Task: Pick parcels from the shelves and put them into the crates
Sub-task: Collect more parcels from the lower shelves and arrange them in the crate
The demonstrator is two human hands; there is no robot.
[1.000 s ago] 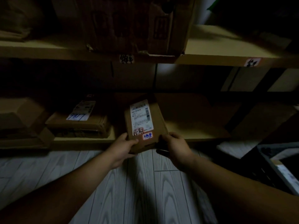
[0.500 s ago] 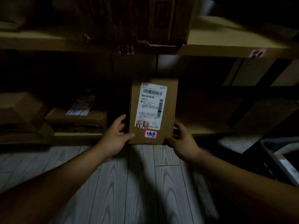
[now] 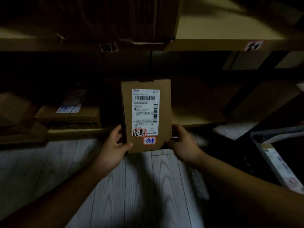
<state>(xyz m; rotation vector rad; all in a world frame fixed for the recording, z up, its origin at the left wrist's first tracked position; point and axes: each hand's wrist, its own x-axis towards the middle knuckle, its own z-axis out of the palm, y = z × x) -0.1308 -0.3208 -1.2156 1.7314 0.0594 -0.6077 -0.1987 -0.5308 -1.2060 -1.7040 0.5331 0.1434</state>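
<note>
Carry the parcel, gripped upright at both lower corners by left hand and right hand just in front of the lower shelf, with thumbs firm, sideways to the dark crate on the right, then lower gently.

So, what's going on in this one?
A person is holding a flat cardboard parcel upright with both hands, its shipping label facing the camera. The left hand grips its lower left edge and the right hand its lower right edge. The parcel is off the lower shelf, where a second labelled parcel lies to the left. A dark crate stands at the right; the held parcel is not yet in it.
</note>
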